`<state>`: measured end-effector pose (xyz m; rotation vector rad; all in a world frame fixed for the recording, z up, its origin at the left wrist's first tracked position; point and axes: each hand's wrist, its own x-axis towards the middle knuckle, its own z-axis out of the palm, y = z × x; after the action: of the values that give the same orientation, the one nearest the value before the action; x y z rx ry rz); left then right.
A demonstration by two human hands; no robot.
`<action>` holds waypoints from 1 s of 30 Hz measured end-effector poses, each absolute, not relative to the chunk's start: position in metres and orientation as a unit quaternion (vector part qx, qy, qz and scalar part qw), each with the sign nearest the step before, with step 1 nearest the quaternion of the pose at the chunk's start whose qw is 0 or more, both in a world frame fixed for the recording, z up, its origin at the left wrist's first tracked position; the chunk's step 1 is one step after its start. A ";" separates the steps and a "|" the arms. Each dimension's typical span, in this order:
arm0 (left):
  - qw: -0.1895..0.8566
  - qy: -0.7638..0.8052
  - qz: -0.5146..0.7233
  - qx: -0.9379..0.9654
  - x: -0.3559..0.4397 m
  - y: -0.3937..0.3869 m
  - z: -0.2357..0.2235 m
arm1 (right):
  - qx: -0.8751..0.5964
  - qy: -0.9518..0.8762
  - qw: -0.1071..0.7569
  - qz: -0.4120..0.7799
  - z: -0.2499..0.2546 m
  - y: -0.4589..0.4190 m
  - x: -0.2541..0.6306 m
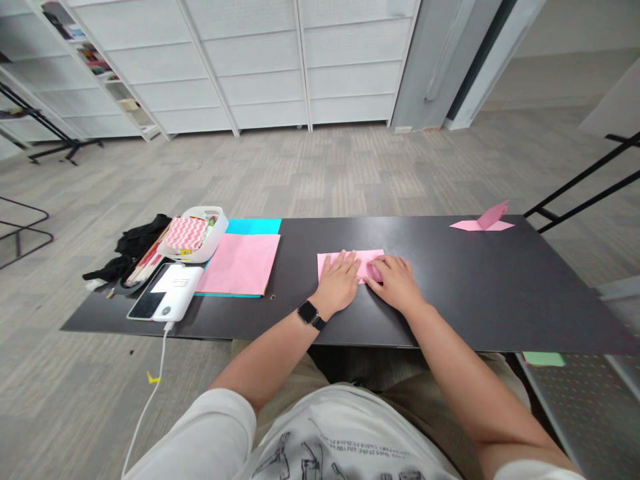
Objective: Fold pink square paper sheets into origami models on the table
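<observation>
A folded sheet of pink paper (367,255) lies on the dark table in front of me. My left hand (339,279) rests flat on its left part, fingers stretched out, with a black watch on that wrist. At the sheet's right end, my right hand (395,281) has its fingers bent around a raised pink flap, thumb and fingertips on the paper. Some of the sheet is hidden under both hands.
To the left lie a stack of pink paper (243,263) over blue sheets, a white basket (220,233), a phone (150,293) and a white power bank (177,293) with a cable. A folded pink paper figure (487,221) stands at the far right of the table (480,287).
</observation>
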<state>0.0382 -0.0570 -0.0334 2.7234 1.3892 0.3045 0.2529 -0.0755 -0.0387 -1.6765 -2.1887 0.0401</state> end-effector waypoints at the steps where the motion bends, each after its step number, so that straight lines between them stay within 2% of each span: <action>1: 0.037 0.448 0.097 0.888 0.038 -0.057 -0.033 | -0.598 -0.778 0.191 0.016 -0.039 -0.076 0.253; 14: 0.044 0.457 0.090 0.884 0.038 -0.057 -0.032 | -0.625 -0.754 0.198 0.035 -0.038 -0.077 0.248; 30: 0.053 0.459 0.090 0.882 0.039 -0.058 -0.030 | -0.720 -0.670 0.161 0.081 -0.047 -0.080 0.300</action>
<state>0.0386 -0.0576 -0.0304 2.6820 1.3940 0.2739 0.2996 -0.0798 -0.0468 -2.0563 -1.9148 0.2300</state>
